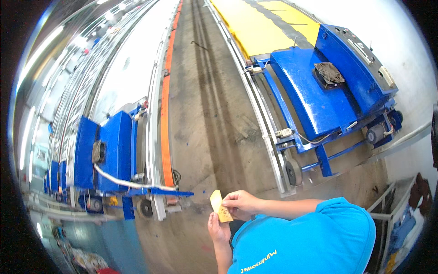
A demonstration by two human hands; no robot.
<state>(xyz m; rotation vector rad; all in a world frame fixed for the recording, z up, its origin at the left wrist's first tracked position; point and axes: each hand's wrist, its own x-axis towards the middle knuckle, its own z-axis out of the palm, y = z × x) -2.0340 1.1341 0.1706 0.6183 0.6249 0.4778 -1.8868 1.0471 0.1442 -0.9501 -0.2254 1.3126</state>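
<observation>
A small yellow piece (216, 200), thin like paper or cloth, is held in front of my body. It looks bent or folded, and its lower part carries dark specks. My left hand (220, 229) grips its lower edge from below, thumb and fingertips closed on it. From the right, my right hand (241, 202) pinches the piece near its middle, and the fingers hide part of it. Whether it is paper, cloth or something else I cannot tell.
A blue wheeled machine (296, 86) with a round fan stands ahead on the right, beside a long yellow-topped table (255, 27). Another blue machine (116, 146) stands left, by an orange-edged rail (165, 114). Between them runs a stained concrete aisle (214, 114). A rack holds cloth (404, 233) at lower right.
</observation>
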